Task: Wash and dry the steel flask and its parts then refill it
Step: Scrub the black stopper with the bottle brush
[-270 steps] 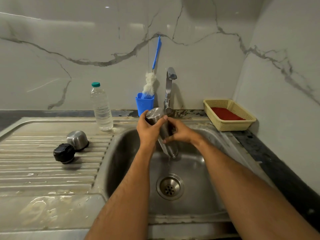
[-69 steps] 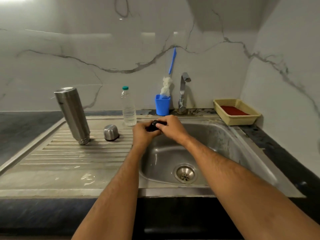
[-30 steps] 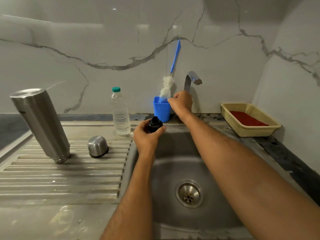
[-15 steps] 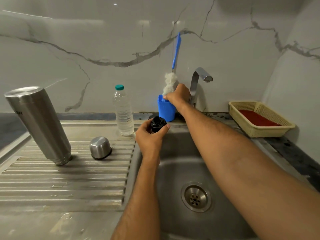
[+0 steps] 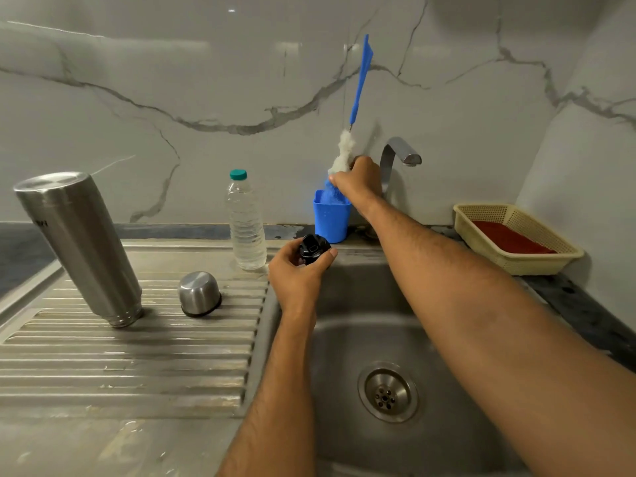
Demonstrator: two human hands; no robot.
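Note:
The steel flask stands upside down on the ribbed drainboard at the left. Beside it the steel cup lid lies mouth down. My left hand holds the black stopper over the sink's left rim. My right hand reaches to the blue cup by the tap and grips the white bristles of the blue-handled bottle brush, which rises out of the cup.
A clear water bottle with a green cap stands at the back of the drainboard. The tap is just right of my right hand. A yellow basket with a red cloth sits at the right. The sink basin is below.
My right hand left the stopper and reached to the brush in the blue cup, now lifting it slightly. My left hand keeps the stopper. The flask now stands inverted on the drainboard.

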